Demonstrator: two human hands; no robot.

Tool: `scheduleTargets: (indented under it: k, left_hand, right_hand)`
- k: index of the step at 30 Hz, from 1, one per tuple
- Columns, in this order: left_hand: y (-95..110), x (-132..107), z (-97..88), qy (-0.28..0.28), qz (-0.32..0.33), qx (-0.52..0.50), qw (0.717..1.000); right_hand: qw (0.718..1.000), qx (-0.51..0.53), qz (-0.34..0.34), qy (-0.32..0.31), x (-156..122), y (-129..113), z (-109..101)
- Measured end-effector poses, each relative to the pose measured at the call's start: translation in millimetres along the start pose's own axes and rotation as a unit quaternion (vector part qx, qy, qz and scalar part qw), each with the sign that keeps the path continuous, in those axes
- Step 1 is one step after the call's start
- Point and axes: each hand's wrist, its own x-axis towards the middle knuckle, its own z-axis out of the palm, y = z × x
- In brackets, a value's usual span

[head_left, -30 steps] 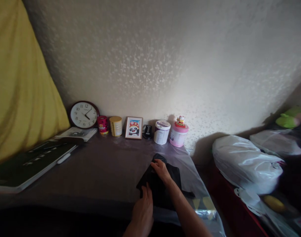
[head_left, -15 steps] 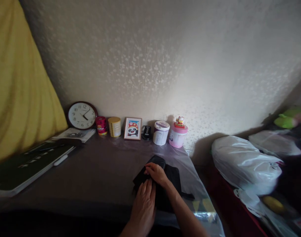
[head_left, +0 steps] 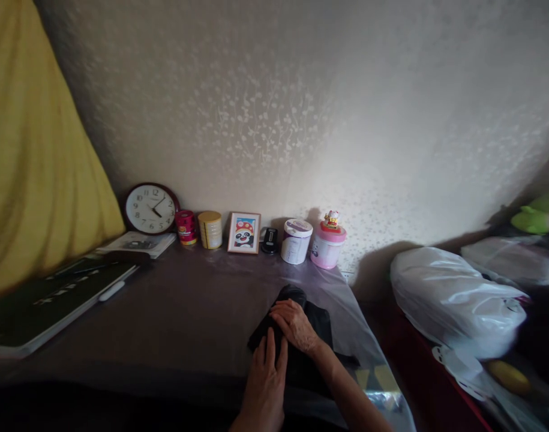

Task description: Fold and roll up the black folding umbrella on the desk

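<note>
A dark, folded item that looks like black cloth (head_left: 320,322) lies near the table's right end, and what kind of item it is I cannot tell. My left hand (head_left: 266,375) rests on its near left part with fingers stretched forward and slightly apart. Just beyond and to the right, my right hand (head_left: 296,325) lies flat over the top of the cloth, fingers extended to the left. Both hands press on the cloth without gripping it. A dark strip of the cloth trails to the right, and the hands hide its middle.
Along the wall stand a clock (head_left: 150,209), a pink can (head_left: 186,227), a yellow-lidded can (head_left: 210,230), a panda picture frame (head_left: 244,233), a small black object (head_left: 269,240) and two tubs (head_left: 296,243). A green board (head_left: 58,300) lies left; white bags (head_left: 454,300) sit right.
My right hand has gone from a pinch at the cloth to lying flat on it. My left hand's fingers have spread a little. The cloth's upper part looks slightly rearranged.
</note>
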Motion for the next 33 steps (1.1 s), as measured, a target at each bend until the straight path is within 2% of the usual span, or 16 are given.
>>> scheduleTargets:
  k: [5, 11, 13, 15, 17, 18, 21, 23, 26, 28, 31, 33]
  left_hand:
    - [2, 2, -12.8, -0.062, -0.027, 0.013, 0.998]
    - [9, 6, -24.7, -0.117, -0.068, 0.029, 0.990]
    - [10, 5, -23.6, -0.112, -0.069, 0.030, 0.991]
    - [9, 4, -20.1, -0.102, -0.063, 0.023, 0.993]
    - [8, 3, -16.3, -0.090, -0.057, 0.010, 0.994]
    - [8, 2, -14.9, -0.081, -0.055, 0.004, 0.995]
    - [8, 1, -13.9, -0.062, -0.058, 0.001, 0.996]
    - [8, 0, -14.9, -0.065, -0.058, -0.002, 0.996]
    - [9, 0, -15.6, -0.071, -0.060, -0.010, 0.996]
    - [8, -1, -14.9, -0.063, -0.063, -0.012, 0.996]
    - [7, -2, -14.8, -0.060, -0.061, -0.016, 0.996]
    - [7, -2, -16.4, -0.064, -0.061, -0.015, 0.996]
  right_hand:
    - [0.998, -0.055, 0.036, -0.001, 20, 36, 0]
    - [0.987, -0.084, 0.134, -0.012, 40, 67, -4]
    - [0.982, -0.101, 0.161, 0.006, 40, 66, -9]
    - [0.976, -0.118, 0.178, 0.045, 34, 54, -14]
    - [0.977, -0.115, 0.156, 0.086, 22, 35, -15]
    - [0.983, -0.100, 0.122, 0.095, 16, 25, -13]
    - [0.998, -0.051, 0.026, 0.017, 4, 6, -4]
    - [0.998, -0.052, 0.029, 0.006, 4, 9, 3]
    - [0.986, -0.079, 0.119, 0.084, 10, 33, 1]
    - [0.965, -0.079, 0.202, 0.145, 7, 50, -10]
    - [0.922, -0.048, 0.329, 0.199, -19, 66, -32]
    - [0.903, -0.046, 0.378, 0.201, -44, 69, -46]
